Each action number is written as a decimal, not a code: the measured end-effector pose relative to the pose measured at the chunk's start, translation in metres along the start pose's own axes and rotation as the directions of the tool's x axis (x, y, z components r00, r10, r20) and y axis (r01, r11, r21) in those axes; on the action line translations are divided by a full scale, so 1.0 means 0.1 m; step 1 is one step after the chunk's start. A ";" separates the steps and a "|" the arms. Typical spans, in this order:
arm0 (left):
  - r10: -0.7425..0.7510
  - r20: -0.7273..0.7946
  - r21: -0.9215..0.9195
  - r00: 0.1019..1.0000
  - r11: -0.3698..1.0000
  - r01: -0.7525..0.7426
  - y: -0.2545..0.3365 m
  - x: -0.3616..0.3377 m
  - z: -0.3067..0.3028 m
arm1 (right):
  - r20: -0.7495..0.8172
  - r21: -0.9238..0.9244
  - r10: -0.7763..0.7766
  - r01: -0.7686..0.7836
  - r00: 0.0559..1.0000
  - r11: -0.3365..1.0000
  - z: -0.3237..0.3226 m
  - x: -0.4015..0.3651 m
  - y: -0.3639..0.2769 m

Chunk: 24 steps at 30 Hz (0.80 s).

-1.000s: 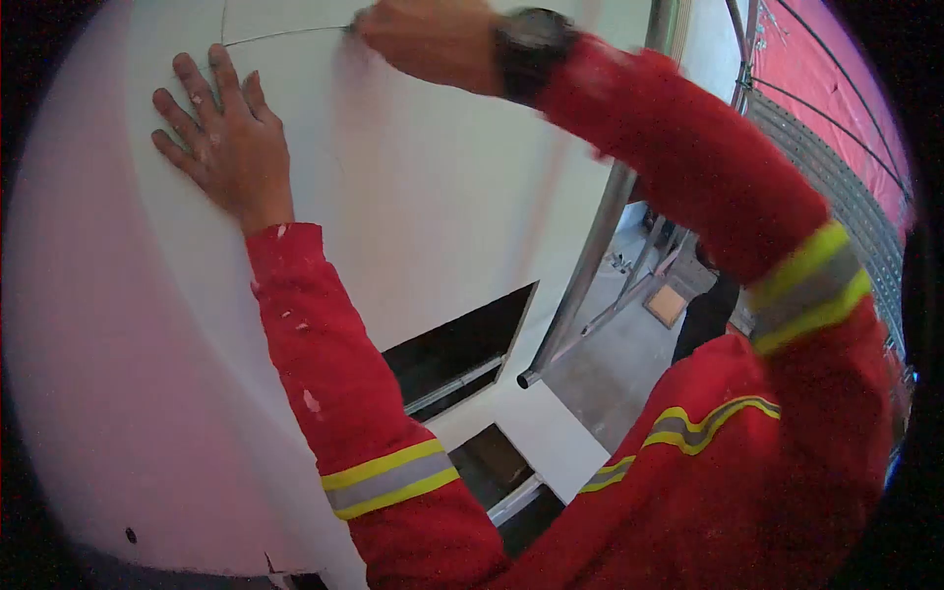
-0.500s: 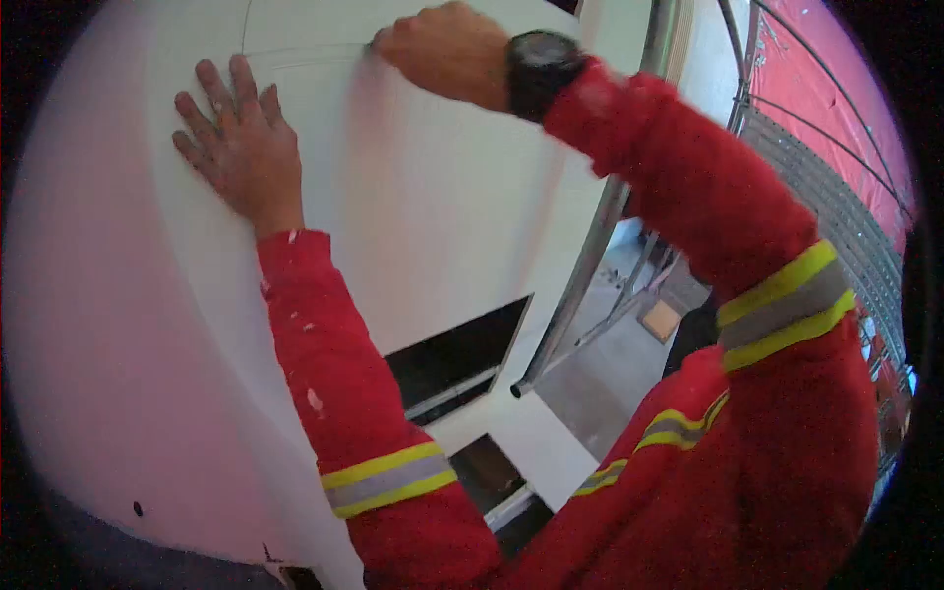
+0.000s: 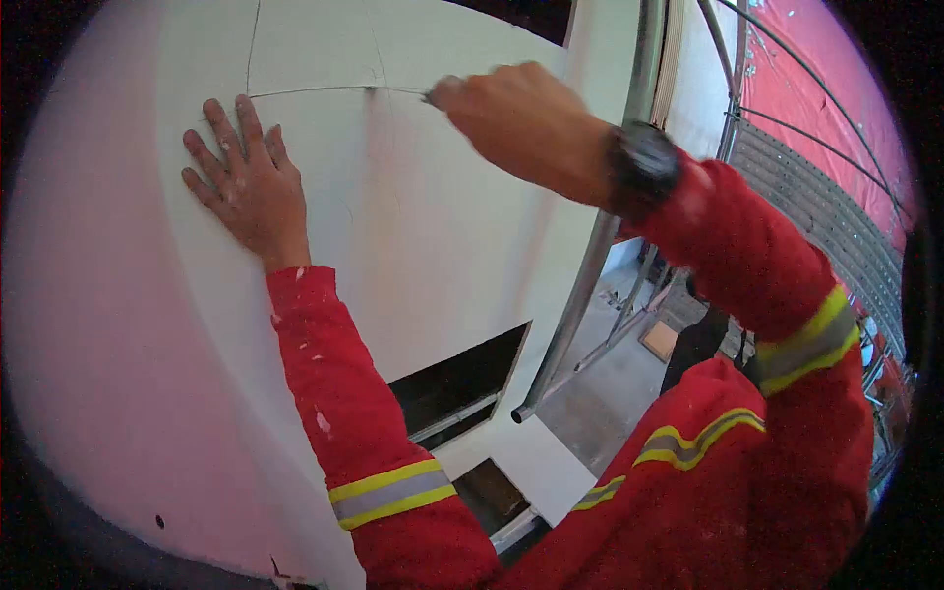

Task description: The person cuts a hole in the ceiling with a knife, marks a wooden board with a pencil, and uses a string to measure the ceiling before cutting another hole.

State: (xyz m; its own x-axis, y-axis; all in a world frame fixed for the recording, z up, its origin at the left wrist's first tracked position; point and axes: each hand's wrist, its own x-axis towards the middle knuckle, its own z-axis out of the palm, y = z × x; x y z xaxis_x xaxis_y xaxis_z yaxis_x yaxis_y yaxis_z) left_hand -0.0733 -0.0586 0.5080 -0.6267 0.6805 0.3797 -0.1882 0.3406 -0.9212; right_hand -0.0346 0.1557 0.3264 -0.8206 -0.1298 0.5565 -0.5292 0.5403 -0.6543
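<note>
A large white board [image 3: 442, 246] fills the middle of the view, with thin dark lines near its top. My left hand [image 3: 254, 192] lies flat on it, fingers spread, below a corner where two lines meet. To the right, my right hand [image 3: 526, 123] is closed round a small dark-tipped tool [image 3: 429, 98], whose tip is at the right end of the horizontal line. Most of the tool is hidden in the fist. A black watch [image 3: 644, 165] is on my right wrist.
Below the hands are two rectangular openings [image 3: 457, 383] with metal channels inside. A metal pole [image 3: 580, 305] runs along the board's right edge. Beyond it are scaffold bars, grey corrugated metal [image 3: 816, 187] and red sheeting [image 3: 816, 59].
My right hand has moved right and lower in view, and more of the horizontal line shows behind it. The board's lines sit lower in view; my left hand stays flat at the same corner.
</note>
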 end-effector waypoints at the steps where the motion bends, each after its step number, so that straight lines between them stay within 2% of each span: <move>1: -0.001 -0.018 -0.013 1.000 1.000 0.001 0.00 0.01 0.02 | 0.007 0.012 -0.001 0.001 1.000 1.000 -0.03 -0.02 0.01; 3: -0.008 0.000 0.006 1.000 1.000 0.008 0.00 0.02 0.01 | 0.023 0.047 0.002 -0.003 1.000 0.999 -0.04 -0.02 0.01; 6: 0.004 -0.018 -0.045 1.000 0.999 -0.005 0.00 0.02 0.01 | -0.106 0.128 -0.013 0.026 0.994 0.991 0.45 0.53 -0.09; 9: -0.008 0.006 -0.038 1.000 0.999 0.008 -0.03 -0.03 0.00 | -0.145 0.012 -0.143 0.146 0.979 0.989 0.44 0.48 0.03; 11: -0.011 0.004 -0.030 1.000 0.999 0.011 0.03 0.06 0.03 | -0.034 0.038 -0.047 0.049 0.998 0.998 0.26 0.21 0.07; 14: -0.018 0.020 0.006 1.000 1.000 0.018 0.01 0.05 -0.05 | 0.041 -0.044 0.041 -0.040 0.998 0.998 -0.06 -0.08 0.01; 15: -0.020 0.030 0.023 0.999 1.000 0.019 0.00 0.04 -0.07 | -0.034 0.051 -0.018 0.019 0.999 0.999 0.05 0.01 0.07; 18: -0.007 0.010 -0.003 1.000 1.000 0.007 0.02 0.06 -0.05 | -0.097 0.107 -0.018 0.028 0.995 0.994 0.47 0.43 0.02; 21: -0.010 0.034 -0.012 0.999 1.000 0.011 -0.02 -0.02 -0.06 | -0.092 0.036 -0.083 0.086 0.992 0.996 0.39 0.33 0.08; 24: -0.006 0.039 0.016 0.999 1.000 0.005 0.01 0.01 -0.05 | 0.058 -0.002 0.046 -0.046 0.997 0.999 -0.05 -0.18 0.06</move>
State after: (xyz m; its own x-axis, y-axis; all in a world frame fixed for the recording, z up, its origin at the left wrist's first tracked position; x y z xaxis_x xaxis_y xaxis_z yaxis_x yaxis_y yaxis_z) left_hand -0.0701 -0.0549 0.5079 -0.6549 0.6526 0.3811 -0.2033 0.3335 -0.9205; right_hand -0.0222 0.1654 0.3148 -0.8553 -0.1530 0.4950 -0.4904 0.5475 -0.6781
